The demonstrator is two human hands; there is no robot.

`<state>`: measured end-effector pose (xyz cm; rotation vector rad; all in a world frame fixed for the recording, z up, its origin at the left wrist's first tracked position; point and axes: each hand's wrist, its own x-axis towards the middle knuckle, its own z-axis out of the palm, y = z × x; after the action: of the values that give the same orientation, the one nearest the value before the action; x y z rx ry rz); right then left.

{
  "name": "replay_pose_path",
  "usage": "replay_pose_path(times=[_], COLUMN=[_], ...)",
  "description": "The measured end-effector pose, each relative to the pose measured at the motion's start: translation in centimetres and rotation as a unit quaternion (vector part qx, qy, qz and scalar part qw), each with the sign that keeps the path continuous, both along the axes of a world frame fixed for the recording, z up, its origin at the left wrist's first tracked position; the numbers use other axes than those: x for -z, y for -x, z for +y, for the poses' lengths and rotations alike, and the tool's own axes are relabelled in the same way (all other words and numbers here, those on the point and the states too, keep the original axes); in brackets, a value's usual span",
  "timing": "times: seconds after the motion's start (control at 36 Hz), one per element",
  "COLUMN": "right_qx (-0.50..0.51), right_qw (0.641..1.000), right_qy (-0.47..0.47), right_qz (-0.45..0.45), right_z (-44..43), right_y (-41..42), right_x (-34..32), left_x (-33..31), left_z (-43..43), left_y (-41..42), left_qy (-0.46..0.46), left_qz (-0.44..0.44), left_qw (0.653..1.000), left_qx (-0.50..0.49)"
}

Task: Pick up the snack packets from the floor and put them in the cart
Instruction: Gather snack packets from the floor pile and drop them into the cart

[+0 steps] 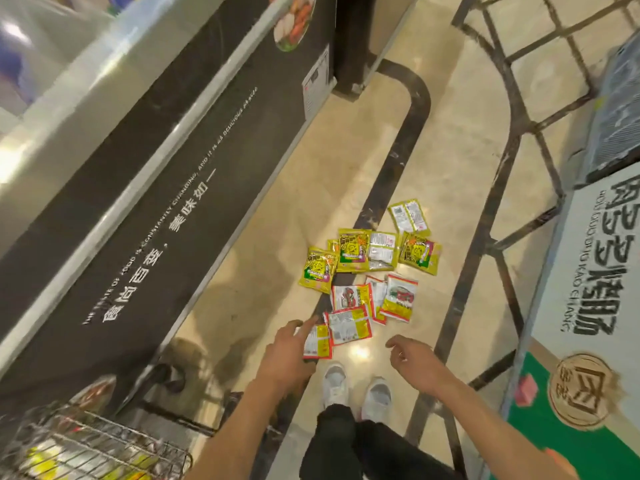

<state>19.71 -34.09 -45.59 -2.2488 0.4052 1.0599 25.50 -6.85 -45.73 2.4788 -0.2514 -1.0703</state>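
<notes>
Pile: a dozen-odd snack packets lie scattered on the floor, none lifted | cart: lower left, something yellow inside, too blurred to call | left hand: fingers straight, reaching down, empty | right hand: loosely spread, empty

Left grip empty, right grip empty

Blurry cart partly beyond the lower-left edge
</notes>
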Motion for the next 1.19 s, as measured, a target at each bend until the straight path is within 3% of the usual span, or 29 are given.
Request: replay_pose_path(times=[0.31,0.47,0.56,0.67,0.69,0.86,1.19], right_qx=[-0.137,-0.276,-0.301,-0.354,-0.36,-0.375,-0.298], right_qw=[0.99,0.956,0.946,0.925,0.921,0.913,0.937], right_qy=[0.014,0.049,0.028,0.048,0.055,0.084,0.074], right_qz=[-0.042,-0.092,-0.117,-0.131,-0.135,-0.138,-0.163], right_z=[0.8,2.3,2.7,2.9,3.1,3.5,3.7], right_y=[-4.2,-5.2,-5.0,-4.1,-3.8,-2.6,-0.8], right_x=[27.8,41.8,47.3,52.4,53.2,54.9,54.5], left_x=[27.3,43.0,52.0,52.8,52.9,54.2,54.0], left_z=[1.2,1.9,2.7,0.6,0.3,-0.1,-0.3], left_y=[-1.7,-0.9,1.1,2.4,2.9,3.2,1.1], left_qy=[-0.08,-0.062,-0.101,-0.147,-0.166,-0.212,-0.22], left_qz=[0.011,-0.025,0.001,0.014,0.05,0.041,0.034], left_qw=[0.994,0.987,0.982,0.964,0.955,0.946,0.951], left_qx=[0.067,0.148,0.158,0.221,0.241,0.24,0.217])
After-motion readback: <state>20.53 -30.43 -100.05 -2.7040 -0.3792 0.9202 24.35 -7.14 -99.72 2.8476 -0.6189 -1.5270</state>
